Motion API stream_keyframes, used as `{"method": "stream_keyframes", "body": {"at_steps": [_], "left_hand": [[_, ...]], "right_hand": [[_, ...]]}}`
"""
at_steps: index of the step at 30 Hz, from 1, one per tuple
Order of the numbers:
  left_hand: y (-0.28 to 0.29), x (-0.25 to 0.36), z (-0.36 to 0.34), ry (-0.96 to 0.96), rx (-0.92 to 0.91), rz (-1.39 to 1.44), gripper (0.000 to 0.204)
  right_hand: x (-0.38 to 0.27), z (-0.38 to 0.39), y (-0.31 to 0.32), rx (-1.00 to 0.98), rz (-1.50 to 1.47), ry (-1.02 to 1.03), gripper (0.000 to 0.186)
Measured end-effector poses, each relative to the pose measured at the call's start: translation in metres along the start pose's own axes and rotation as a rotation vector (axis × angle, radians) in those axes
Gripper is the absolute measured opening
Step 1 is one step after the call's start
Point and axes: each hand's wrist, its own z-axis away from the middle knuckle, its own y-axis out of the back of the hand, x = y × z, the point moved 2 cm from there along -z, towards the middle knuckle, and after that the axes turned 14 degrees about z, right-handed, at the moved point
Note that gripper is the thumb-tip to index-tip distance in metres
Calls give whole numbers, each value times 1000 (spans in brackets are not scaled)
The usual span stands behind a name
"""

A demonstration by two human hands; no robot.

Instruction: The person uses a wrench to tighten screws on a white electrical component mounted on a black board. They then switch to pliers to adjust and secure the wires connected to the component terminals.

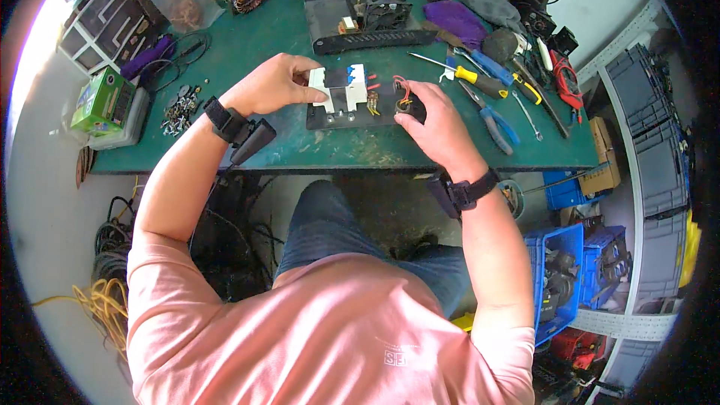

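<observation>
On the near part of the green workbench (262,151) lies a dark flat plate (319,118) carrying a white circuit breaker (355,84) with blue levers and a second white block (318,88). My left hand (271,84) is closed on the left-hand white block, thumb in front and fingers behind. At the plate's right end my right hand (433,118) pinches a small black round part (411,109). Thin red wires (403,84) rise from that part. Brass terminals (373,103) and red wire ends sit between the breaker and my right hand.
Behind the plate stands an open black metal housing (360,19). To the right lie pliers (491,120), a yellow-handled screwdriver (480,81), a wrench (528,115) and red test leads (566,86). Loose screws (182,109) and a green box (103,101) are at left.
</observation>
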Motion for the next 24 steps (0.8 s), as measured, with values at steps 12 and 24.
{"method": "stream_keyframes", "body": {"at_steps": [12,24], "left_hand": [[-17,23,12,18,85,-82,40],[-23,51,4,42,166,-149,34]], "right_hand": [[-21,5,11,123,225,22,61],[-50,15,13,172,214,151,63]]}}
